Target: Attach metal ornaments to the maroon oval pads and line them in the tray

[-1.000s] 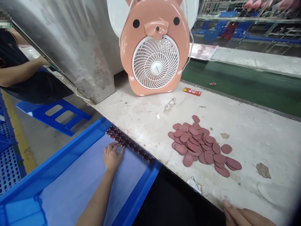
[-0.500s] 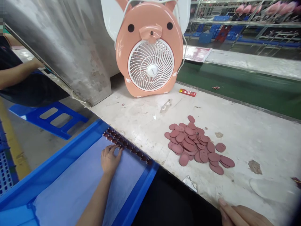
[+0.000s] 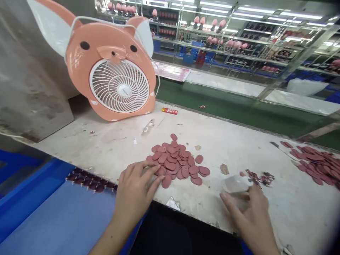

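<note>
My left hand (image 3: 138,184) is at the left edge of a pile of reddish-brown oval pieces (image 3: 177,161) on the worktable, its fingers apart and the fingertips touching or just over the nearest ovals. To the right, my right hand (image 3: 249,212) has thumb and fingers spread beside a small translucent dish (image 3: 235,183); no item shows in its grasp. Just beyond its fingertips lie small dark red metallic-looking parts (image 3: 261,177). Rows of dark pieces with small metal bits (image 3: 91,180) rest on the lined blue tray at lower left.
A pink pig-shaped fan (image 3: 111,71) stands at the back left beside a metal cabinet (image 3: 32,74). A second pile of ovals (image 3: 318,163) lies at the far right. The blue tray (image 3: 16,198) is below the table edge. Behind runs a green belt (image 3: 225,106).
The view has turned right. My left hand has left the rows in the tray and reached the oval pile. My right hand has moved forward to the dish and small parts.
</note>
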Demonstrator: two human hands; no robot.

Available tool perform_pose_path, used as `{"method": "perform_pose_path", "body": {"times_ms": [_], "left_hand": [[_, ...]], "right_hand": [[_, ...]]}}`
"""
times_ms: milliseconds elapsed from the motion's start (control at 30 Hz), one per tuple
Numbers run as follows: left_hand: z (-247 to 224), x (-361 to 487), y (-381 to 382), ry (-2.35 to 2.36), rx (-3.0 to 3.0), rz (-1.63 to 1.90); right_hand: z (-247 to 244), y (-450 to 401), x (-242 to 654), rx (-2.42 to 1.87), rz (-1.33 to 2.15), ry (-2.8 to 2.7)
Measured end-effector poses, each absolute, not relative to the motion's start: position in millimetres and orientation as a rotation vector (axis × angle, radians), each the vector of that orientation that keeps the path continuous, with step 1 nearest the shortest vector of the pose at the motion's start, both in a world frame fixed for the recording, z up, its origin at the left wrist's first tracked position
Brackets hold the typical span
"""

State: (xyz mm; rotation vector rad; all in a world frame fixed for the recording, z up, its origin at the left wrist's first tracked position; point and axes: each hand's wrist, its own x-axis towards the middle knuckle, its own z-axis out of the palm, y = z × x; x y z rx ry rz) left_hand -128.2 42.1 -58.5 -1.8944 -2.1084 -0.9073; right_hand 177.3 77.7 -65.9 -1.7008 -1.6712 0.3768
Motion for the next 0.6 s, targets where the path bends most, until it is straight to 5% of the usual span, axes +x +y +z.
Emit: {"method": "perform_pose_path", "body": {"times_ms": [367, 600], "left_hand": [[-47, -137, 48, -1.84, -1.877, -0.718], [-9, -64, 33, -2.661, -1.878, -2.093]], "right_hand": [[-45, 70, 158, -1.343, 0.756, -1.338], [-18, 48, 138, -1.126, 1.273, -1.188]]}}
